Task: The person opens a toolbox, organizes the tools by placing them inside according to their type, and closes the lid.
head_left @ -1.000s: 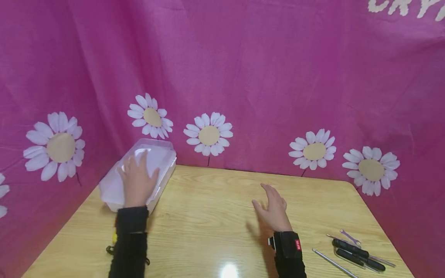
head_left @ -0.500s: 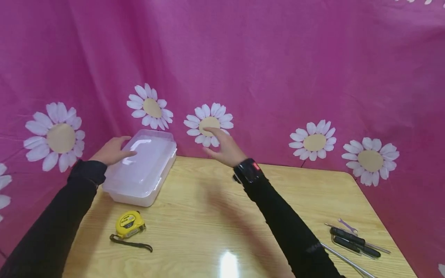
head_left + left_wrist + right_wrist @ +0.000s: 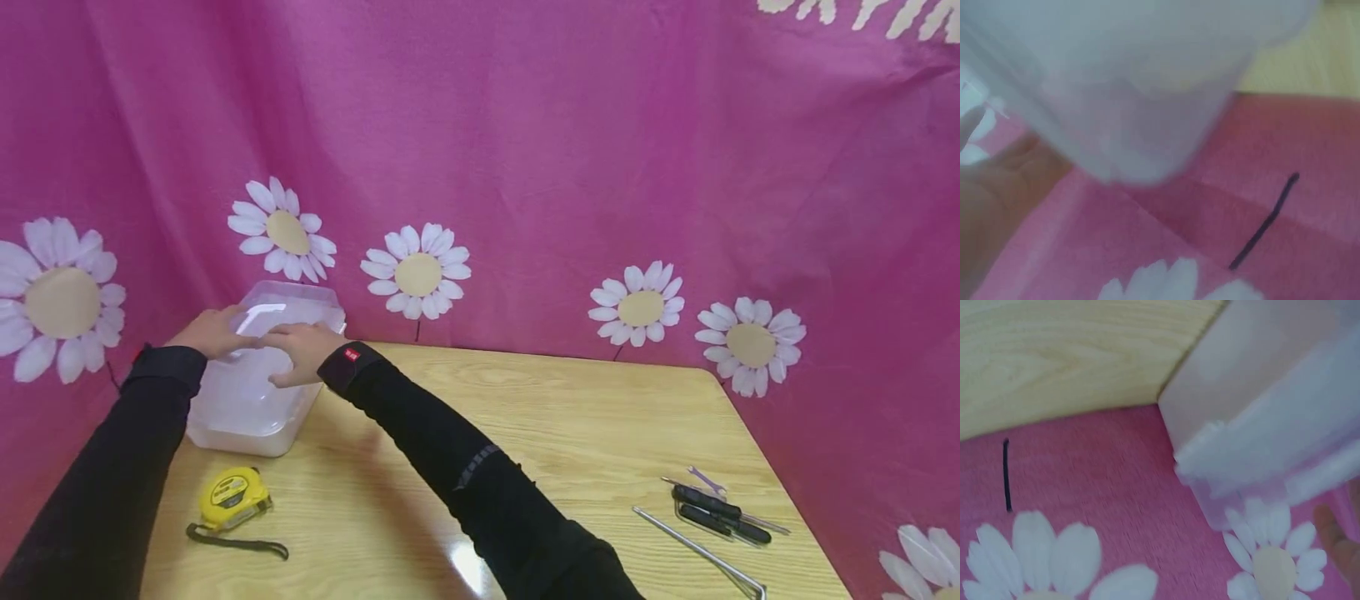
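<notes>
Translucent box; left hand at its ten o'clock, right hand at three; both half-spread, gripping nothing. Tape measure at six.

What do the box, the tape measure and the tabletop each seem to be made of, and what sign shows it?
Box: probably plastic, smooth and glossy; it is translucent, with bright reflections on top.
Tape measure: likely smooth plastic casing, from its rounded yellow shell; rubber coating is possible.
Tabletop: wood or wood-look laminate, since grain shows; glare suggests a glossy finish.
</notes>
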### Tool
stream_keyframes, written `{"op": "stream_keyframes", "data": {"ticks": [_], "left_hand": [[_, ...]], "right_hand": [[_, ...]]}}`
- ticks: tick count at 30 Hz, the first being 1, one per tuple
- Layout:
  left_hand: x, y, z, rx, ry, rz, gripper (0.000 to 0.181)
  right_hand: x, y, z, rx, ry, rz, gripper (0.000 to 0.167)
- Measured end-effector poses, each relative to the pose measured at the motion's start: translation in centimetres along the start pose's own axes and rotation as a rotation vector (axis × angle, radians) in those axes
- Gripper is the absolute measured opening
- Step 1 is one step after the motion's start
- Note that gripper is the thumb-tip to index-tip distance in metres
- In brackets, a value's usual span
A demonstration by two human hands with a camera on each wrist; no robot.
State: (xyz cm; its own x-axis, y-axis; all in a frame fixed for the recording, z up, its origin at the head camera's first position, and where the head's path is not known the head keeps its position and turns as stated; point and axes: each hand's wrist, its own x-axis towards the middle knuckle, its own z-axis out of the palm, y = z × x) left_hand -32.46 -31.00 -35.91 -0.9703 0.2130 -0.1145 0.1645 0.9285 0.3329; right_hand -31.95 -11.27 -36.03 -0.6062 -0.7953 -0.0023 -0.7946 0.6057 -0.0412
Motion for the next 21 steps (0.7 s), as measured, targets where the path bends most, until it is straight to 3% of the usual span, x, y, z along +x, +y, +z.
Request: {"op": "stream_keyframes", "data": {"ticks": [4, 8, 15, 21], "left_hand": [[-0.2, 0.0, -0.3, -0.037, -0.062, -0.067, 0.084], [-0.4, -0.2, -0.5, -0.049, -0.066, -0.097, 0.086], [-0.3, 0.9, 0.8, -0.027, -0.048, -0.086, 0.093], [-0.5, 2.7, 2.3, 0.063, 0.036, -0.017, 0.092]], "right_hand": [[0.4, -0.2, 0.7, 0.001, -0.006, -0.003, 0.050], [0.7, -0.3, 0.7, 0.018, 0.008, -0.011, 0.047], [-0.8, 0.7, 1.1, 0.060, 0.032, -0.063, 0.045], [-2.5, 2.2, 1.7, 0.069, 0.076, -0.094, 0.044]]}}
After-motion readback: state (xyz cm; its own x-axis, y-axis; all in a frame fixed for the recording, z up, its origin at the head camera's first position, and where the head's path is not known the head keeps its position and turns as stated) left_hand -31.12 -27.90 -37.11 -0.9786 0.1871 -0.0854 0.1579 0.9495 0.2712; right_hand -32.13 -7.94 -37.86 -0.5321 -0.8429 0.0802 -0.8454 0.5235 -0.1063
